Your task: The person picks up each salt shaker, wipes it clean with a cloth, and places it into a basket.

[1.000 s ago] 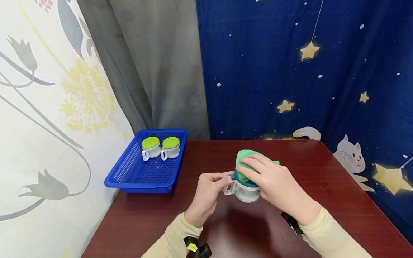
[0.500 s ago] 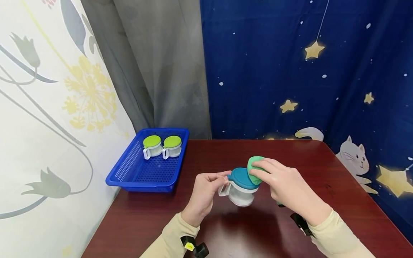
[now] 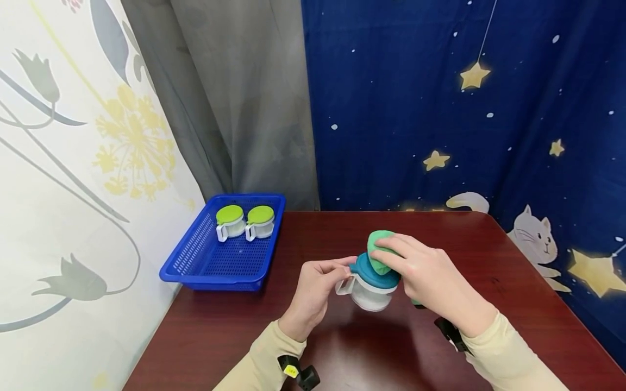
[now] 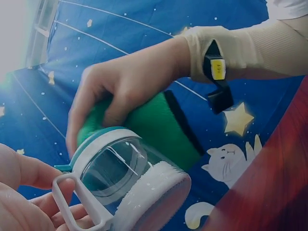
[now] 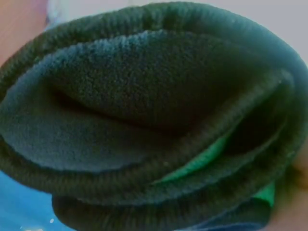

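Observation:
In the head view my left hand (image 3: 313, 290) pinches a clear seasoning jar (image 3: 370, 300) by the top of its white handle, beside the teal lid's tab. The jar is held tilted above the table. My right hand (image 3: 432, 274) grips a folded green cloth (image 3: 377, 241) and presses it on the teal lid (image 3: 379, 278). Seen from the left wrist, the cloth (image 4: 156, 125) hangs behind the jar, and white material (image 4: 149, 199) shows at the jar's bottom. Dark stitched edges of the folded cloth (image 5: 144, 82) fill the right wrist view, hiding most of the right hand.
A blue perforated basket (image 3: 210, 281) stands at the table's back left. Inside it sit two similar jars with lime-green lids (image 3: 229, 214), side by side near the far end. Grey and blue curtains (image 3: 391, 108) hang behind the dark red table (image 3: 235, 336).
The right hand slid the cloth right, uncovering much of the teal lid, then brought it partly back left. The jar shifted slightly with the left hand, which kept its hold.

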Motion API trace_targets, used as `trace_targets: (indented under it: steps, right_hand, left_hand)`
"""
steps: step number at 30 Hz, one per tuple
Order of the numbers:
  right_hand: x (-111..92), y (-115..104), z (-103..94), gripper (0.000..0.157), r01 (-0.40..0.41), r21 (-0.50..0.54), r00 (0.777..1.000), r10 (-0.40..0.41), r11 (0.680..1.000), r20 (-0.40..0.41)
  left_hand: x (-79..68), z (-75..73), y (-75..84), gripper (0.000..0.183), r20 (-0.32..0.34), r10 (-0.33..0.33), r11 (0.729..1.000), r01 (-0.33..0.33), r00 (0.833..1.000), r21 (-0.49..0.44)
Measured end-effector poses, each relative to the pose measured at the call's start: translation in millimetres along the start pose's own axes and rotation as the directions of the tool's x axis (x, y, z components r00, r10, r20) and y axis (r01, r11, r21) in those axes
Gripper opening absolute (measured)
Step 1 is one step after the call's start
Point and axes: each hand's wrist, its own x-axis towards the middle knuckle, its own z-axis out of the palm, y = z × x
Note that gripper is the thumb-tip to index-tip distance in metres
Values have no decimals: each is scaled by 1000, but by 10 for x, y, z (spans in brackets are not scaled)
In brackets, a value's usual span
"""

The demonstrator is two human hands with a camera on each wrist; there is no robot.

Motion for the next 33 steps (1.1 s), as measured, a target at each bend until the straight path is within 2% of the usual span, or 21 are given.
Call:
trace_targets:
  steps: [7, 13, 20, 26, 29, 31, 33]
  right_hand:
    - [158, -89, -17, 57, 78, 1, 997, -78, 997, 14]
    - [141, -79, -38, 62, 60, 11, 998, -61, 998, 27]
    - [-17, -1, -37, 58, 16, 32, 1000, -16, 999, 8]
    - [-168, 74, -47, 53, -47, 43, 997, 49, 998, -55]
    - [-213, 104, -13, 53, -111, 77, 990, 117, 991, -75]
    - [-251, 122, 43, 53, -164, 118, 981, 174, 979, -81]
    - [-298, 134, 129, 52, -238, 187, 966, 251, 953, -53]
  left_hand:
    - [9, 42, 9, 16, 10, -3, 1000, 3, 1000, -1]
    - [27, 28, 11, 15, 2, -20, 1000, 20, 1000, -3]
    - [54, -16, 8, 14, -27, -24, 999, 23, 999, -33]
    - [87, -72, 44, 12, -65, -6, 997, 0, 998, -80]
    - [107, -94, 68, 13, -86, 11, 994, -20, 996, -111]
    - [118, -108, 82, 14, -99, 21, 990, -35, 995, -134]
    - [127, -123, 96, 16, -111, 37, 987, -54, 993, -154]
